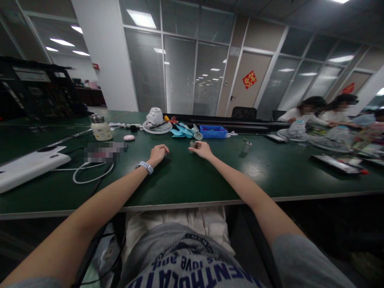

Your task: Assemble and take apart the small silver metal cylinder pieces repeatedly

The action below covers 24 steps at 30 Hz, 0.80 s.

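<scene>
Small grey cylinder [192, 144] pinched by fingers of right hand [204, 150] at twelve o'clock, with left hand [158, 155] at eleven, fingers curled, contents unclear.

On the table [180, 184], a basket [214, 135] lies behind the right hand [204, 150], right of probable fan blades [181, 131]

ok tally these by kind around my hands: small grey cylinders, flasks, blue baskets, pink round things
Small grey cylinders: 2, one in your right hand
Flask: 1
Blue basket: 1
Pink round thing: 1
Total: 5
</scene>
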Each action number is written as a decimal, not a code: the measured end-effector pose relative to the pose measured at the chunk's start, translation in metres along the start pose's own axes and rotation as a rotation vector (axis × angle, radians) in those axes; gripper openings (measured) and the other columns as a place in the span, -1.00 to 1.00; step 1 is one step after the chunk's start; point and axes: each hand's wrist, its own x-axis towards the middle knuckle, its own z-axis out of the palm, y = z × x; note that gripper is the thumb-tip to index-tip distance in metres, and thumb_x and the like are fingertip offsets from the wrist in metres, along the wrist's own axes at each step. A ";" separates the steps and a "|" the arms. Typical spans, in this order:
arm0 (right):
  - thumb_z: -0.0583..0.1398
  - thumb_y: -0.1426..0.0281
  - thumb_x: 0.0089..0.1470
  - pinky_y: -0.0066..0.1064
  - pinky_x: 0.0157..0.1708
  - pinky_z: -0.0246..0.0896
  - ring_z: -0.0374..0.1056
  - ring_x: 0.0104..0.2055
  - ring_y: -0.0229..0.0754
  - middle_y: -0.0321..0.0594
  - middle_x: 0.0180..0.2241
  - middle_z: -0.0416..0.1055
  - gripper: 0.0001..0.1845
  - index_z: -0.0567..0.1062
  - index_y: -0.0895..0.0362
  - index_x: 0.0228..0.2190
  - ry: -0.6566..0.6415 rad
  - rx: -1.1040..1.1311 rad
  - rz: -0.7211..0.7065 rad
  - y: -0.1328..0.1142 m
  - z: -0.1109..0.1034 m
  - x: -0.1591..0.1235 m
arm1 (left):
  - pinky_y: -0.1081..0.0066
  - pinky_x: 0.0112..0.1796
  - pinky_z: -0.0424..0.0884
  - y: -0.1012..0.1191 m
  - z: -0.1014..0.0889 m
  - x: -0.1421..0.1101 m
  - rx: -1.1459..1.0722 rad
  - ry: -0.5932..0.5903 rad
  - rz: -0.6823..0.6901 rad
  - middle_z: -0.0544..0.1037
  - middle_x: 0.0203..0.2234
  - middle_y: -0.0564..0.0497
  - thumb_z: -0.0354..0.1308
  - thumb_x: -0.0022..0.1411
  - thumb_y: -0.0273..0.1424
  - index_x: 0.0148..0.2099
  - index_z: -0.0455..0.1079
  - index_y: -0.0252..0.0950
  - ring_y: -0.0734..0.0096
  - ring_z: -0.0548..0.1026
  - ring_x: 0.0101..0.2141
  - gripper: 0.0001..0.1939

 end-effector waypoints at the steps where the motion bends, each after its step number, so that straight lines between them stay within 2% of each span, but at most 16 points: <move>1: 0.39 0.36 -0.14 -0.29 -0.08 0.38 0.49 -0.16 -0.14 -0.11 -0.18 0.55 -0.54 0.52 0.18 -0.14 -0.051 0.050 -0.024 -0.005 0.015 -0.002 | 0.41 -0.34 0.35 0.001 0.000 -0.001 -0.047 -0.018 0.016 0.53 -0.56 0.01 -0.08 0.01 -0.48 -0.43 0.47 -0.26 0.34 0.48 -0.44 -0.73; 4: 0.40 0.35 -0.14 -0.27 -0.09 0.39 0.49 -0.16 -0.12 -0.11 -0.17 0.55 -0.53 0.52 0.17 -0.13 -0.116 0.104 -0.070 -0.014 0.045 -0.011 | 0.40 -0.20 0.38 0.009 0.002 -0.007 -0.110 -0.027 0.134 0.61 -0.37 -0.02 -0.02 0.11 -0.39 -0.26 0.50 -0.27 0.31 0.52 -0.27 -0.73; 6: 0.39 0.34 -0.12 -0.28 -0.10 0.39 0.49 -0.16 -0.13 -0.13 -0.17 0.55 -0.53 0.51 0.14 -0.11 -0.128 0.116 -0.104 -0.015 0.053 -0.016 | 0.37 -0.11 0.35 0.017 0.003 -0.014 -0.074 -0.015 0.247 0.61 -0.20 -0.05 0.05 0.16 -0.27 -0.15 0.50 -0.26 0.27 0.51 -0.15 -0.71; 8: 0.38 0.30 -0.11 -0.30 -0.12 0.39 0.49 -0.17 -0.13 -0.14 -0.18 0.55 -0.53 0.51 0.14 -0.11 -0.126 0.113 -0.126 -0.015 0.055 -0.020 | 0.34 -0.08 0.34 0.025 0.004 -0.019 -0.053 -0.012 0.335 0.59 -0.12 -0.08 0.09 0.19 -0.18 -0.07 0.47 -0.26 0.23 0.49 -0.07 -0.64; 12: 0.37 0.24 -0.10 -0.35 -0.18 0.39 0.49 -0.23 -0.16 -0.18 -0.26 0.56 -0.55 0.52 0.15 -0.15 -0.125 0.082 -0.152 -0.013 0.053 -0.022 | 0.27 0.01 0.29 0.036 0.011 -0.023 -0.079 -0.006 0.400 0.62 -0.19 -0.09 0.14 0.19 -0.19 0.02 0.41 -0.27 0.24 0.51 -0.06 -0.60; 18: 0.36 0.21 -0.09 -0.40 -0.22 0.37 0.47 -0.30 -0.20 -0.25 -0.34 0.55 -0.63 0.53 0.13 -0.23 -0.120 0.022 -0.167 -0.017 0.050 -0.023 | 0.26 -0.01 0.33 0.044 0.017 -0.023 -0.090 0.018 0.375 0.63 -0.25 -0.08 0.20 0.14 -0.27 -0.08 0.41 -0.26 0.23 0.54 -0.11 -0.70; 21: 0.35 0.22 -0.08 -0.37 -0.22 0.38 0.48 -0.30 -0.18 -0.23 -0.33 0.55 -0.63 0.53 0.14 -0.23 -0.126 0.020 -0.150 -0.018 0.050 -0.024 | 0.29 -0.05 0.34 0.050 0.015 -0.025 -0.084 0.072 0.392 0.62 -0.23 -0.08 0.19 0.15 -0.28 -0.12 0.38 -0.27 0.24 0.54 -0.11 -0.74; 24: 0.35 0.24 -0.07 -0.33 -0.17 0.38 0.49 -0.24 -0.15 -0.16 -0.26 0.56 -0.56 0.52 0.15 -0.14 -0.123 0.033 -0.128 -0.019 0.049 -0.024 | 0.32 -0.09 0.36 0.050 0.009 -0.022 -0.107 0.161 0.391 0.60 -0.21 -0.09 0.16 0.18 -0.27 -0.11 0.35 -0.28 0.26 0.54 -0.12 -0.74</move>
